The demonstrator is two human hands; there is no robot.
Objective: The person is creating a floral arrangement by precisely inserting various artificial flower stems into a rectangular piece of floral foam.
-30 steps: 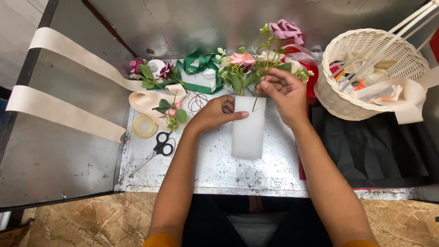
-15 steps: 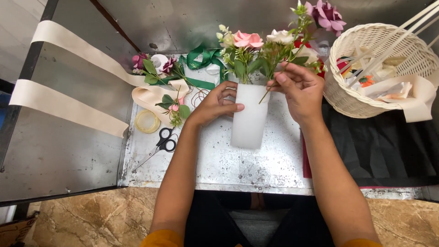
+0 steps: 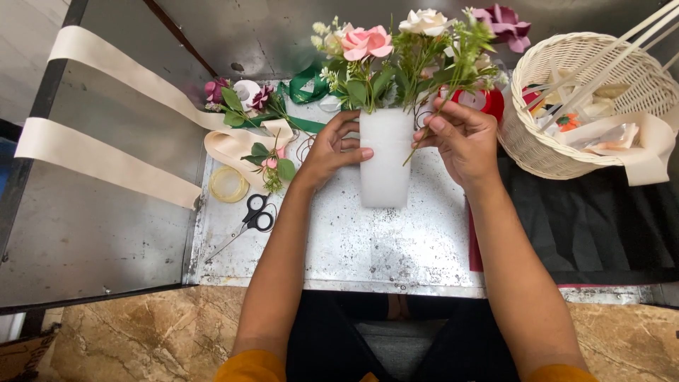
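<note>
Left hand (image 3: 332,150) grips the white vase (image 3: 385,157) mid-worktop, right hand (image 3: 463,138) pinching a green stem (image 3: 426,129). Speckled metal worktop (image 3: 368,247): scissors (image 3: 249,219) near its left edge, wicker basket (image 3: 559,141) right; marble floor (image 3: 141,339) below.

Right hand (image 3: 463,138) has lifted off the top of the white vase (image 3: 386,157) and now sits just beside its right rim, pinching a thin green stem (image 3: 431,124) that slants out of the bunch; a second ago it was pressed over the vase mouth. Left hand (image 3: 332,145) slid from the rim to the vase's left side, fingers wrapped on it. The flowers (image 3: 396,49) stand taller and more spread, with the pink rose (image 3: 366,41) and cream rose (image 3: 424,21) now clear above the hands.
</note>
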